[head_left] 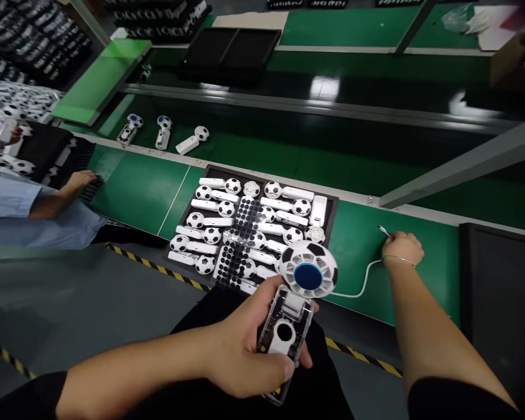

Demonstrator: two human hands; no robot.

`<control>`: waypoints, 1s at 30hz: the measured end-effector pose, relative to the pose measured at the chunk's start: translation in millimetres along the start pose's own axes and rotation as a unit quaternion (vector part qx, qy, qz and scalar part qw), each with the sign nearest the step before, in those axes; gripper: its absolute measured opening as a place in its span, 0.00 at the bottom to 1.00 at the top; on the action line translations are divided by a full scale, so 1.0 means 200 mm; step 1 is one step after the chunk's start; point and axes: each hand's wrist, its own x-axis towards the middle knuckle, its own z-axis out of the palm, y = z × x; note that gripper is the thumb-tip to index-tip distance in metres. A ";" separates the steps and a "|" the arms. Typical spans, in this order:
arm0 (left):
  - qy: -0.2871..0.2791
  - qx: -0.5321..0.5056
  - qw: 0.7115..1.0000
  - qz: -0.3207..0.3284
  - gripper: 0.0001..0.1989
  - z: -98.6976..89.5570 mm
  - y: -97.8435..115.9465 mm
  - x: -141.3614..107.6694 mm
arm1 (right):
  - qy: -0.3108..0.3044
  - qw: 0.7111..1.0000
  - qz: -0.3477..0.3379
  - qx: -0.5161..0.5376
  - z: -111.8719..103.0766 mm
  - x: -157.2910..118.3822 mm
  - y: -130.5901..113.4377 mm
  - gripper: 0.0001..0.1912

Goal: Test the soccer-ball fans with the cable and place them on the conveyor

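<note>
In my left hand [254, 344] is a handheld fan [308, 271] with a soccer-ball-patterned head, a blue centre and a clear body showing the parts inside. My left thumb lies along its lower body. Over the green bench at the right, my right hand [403, 248] is closed around a white cable [365, 280], whose plug sticks out past the fingers. The cable runs left and passes behind the fan head. Beyond the fan, a black tray [332, 213] holds rows of white fans with soccer-ball heads and a sheet of black round stickers [247, 216].
Three fans [163, 133] lie on the bench's far strip. To the left, a co-worker's hand [82, 178] rests near a black tray, the other holding a fan. A grey metal post [464, 160] slants over the right side, near another black tray [503, 280].
</note>
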 end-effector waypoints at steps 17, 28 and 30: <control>0.015 -0.175 0.984 -0.028 0.20 -0.02 -0.07 0.08 | -0.352 0.868 -0.089 0.339 -0.70 -1.50 -0.28 0.12; 0.057 -0.126 0.990 -0.012 0.24 -0.01 -0.11 0.08 | -0.292 0.891 -0.100 0.333 -0.73 -1.56 -0.45 0.12; 0.057 -0.081 0.995 0.005 0.24 0.00 -0.10 0.08 | -0.303 0.886 -0.069 0.343 -0.72 -1.57 -0.44 0.13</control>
